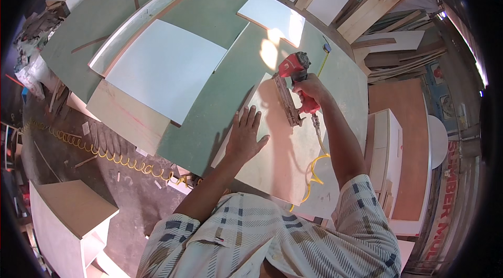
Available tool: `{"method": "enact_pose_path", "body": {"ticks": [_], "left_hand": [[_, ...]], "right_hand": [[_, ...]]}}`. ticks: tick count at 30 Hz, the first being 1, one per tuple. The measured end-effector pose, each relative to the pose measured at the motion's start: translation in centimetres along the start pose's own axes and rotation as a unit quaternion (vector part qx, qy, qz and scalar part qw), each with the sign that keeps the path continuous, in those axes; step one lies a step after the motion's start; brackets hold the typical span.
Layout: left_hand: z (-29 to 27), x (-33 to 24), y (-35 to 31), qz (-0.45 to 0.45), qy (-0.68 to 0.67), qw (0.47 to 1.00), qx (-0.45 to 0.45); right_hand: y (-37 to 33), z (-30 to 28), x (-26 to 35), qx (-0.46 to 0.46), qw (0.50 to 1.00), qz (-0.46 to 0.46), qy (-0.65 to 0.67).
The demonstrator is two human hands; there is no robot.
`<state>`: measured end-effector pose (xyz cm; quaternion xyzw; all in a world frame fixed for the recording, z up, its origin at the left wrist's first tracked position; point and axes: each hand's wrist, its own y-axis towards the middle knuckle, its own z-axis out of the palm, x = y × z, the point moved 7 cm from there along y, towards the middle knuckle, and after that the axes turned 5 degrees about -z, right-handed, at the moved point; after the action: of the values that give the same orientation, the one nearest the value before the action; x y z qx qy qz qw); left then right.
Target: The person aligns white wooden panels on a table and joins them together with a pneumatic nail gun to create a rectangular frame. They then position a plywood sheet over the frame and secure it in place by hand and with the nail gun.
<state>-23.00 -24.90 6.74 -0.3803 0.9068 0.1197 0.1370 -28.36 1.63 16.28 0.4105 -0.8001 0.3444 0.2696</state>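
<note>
My right hand (311,88) is wrapped round the handle of a red and black air nail gun (293,68). Its long magazine slants over a pale plywood panel (283,157) that lies on the green worktable. Flat on the left part of that panel rests my left hand (244,136), fingers stretched out and thumb apart, holding nothing. From the gun's handle end a yellow air hose (314,170) runs down over the panel's right side. Whether the gun's nose touches the wood cannot be made out.
The green worktable (188,149) carries a white board (167,68), a smaller white panel (275,13), a long white strip (152,18) and a tape measure (327,47). A coiled yellow hose (120,160) hangs at the left. Cabinet boxes (78,210) stand lower left; boards (374,8) lean far right.
</note>
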Motion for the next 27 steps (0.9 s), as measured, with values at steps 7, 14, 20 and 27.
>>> {"method": "enact_pose_path", "body": {"ticks": [7, 14, 20, 27], "left_hand": [[-0.5, 1.5, -0.8, -0.017, -0.005, 0.999, -0.045], [0.7, 0.6, -4.7, -0.034, 0.029, 0.999, -0.019], [0.3, 1.5, -14.9, -0.126, 0.027, 0.988, -0.084], [2.0, 3.0, -30.2, -0.292, -0.034, 0.956, 0.023]], "right_hand": [[0.5, 2.0, 2.0, -0.004, 0.997, -0.005, -0.076], [2.5, 1.2, 0.1, -0.050, 0.970, -0.154, -0.180], [1.1, 2.0, 0.2, -0.027, 0.977, -0.155, -0.141], [-5.9, 2.1, -5.5, 0.034, 0.981, -0.176, -0.073]]}}
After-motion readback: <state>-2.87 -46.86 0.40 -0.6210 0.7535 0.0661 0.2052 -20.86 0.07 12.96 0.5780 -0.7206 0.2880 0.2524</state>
